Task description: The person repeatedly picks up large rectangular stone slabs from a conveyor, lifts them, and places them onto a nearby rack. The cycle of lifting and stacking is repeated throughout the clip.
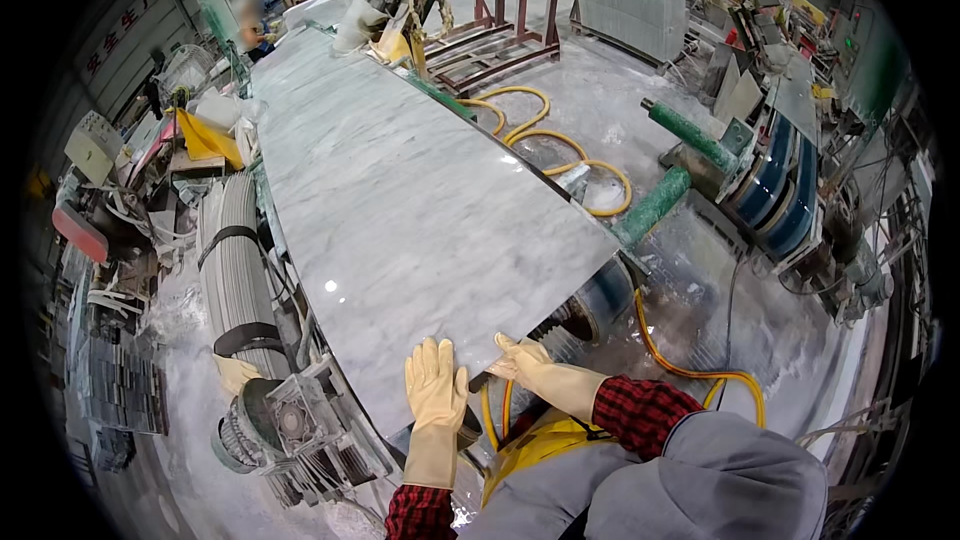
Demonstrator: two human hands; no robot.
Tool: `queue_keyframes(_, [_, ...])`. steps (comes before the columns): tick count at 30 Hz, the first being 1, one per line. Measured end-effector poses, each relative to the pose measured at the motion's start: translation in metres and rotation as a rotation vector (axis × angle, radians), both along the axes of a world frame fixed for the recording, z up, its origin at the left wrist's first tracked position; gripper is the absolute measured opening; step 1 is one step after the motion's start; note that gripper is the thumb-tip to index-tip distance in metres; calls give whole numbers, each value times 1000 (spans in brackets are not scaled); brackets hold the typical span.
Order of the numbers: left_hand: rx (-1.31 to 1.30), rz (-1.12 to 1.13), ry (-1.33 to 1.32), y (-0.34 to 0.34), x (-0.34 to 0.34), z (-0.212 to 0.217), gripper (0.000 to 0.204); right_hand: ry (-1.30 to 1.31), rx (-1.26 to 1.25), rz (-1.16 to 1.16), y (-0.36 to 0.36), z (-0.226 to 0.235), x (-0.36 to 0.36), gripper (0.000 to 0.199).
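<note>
- Long polished slab of white-and-grey veined stone (420,200) lies face up, running from the person's hands toward the far upper left
- Left hand (435,385), in a cream rubber glove: palm down on the slab near its close end, fingers straight, slightly spread
- Right hand (522,360), same glove type: at the slab's near edge, thumb side on top; cannot tell whether fingers pinch it from below
- Writing: large red characters (130,22) on the pale wall, upper left
- Yellow hose (629,190) loops on the wet floor (690,250), right of the slab
</note>
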State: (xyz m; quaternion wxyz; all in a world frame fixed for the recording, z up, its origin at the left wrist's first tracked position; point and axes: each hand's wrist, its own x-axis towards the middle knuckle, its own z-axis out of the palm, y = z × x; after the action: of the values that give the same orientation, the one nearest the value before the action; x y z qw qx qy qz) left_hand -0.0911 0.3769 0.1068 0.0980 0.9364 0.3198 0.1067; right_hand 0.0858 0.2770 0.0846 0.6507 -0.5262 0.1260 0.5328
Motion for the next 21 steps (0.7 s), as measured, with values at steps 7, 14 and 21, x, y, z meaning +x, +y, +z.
queue_keyframes(7, [-123,-173,-9,-39,-17,22,68,9,-71,88,-74,-29,0,64])
queue_keyframes(14, [165,-166,-72,81,24,16,72,40,-207,330,-135,-1,-6,69])
queue_keyframes(21, [-369,49,163,138,72,56,62,-32,-290,459,-133,-45,-4,69])
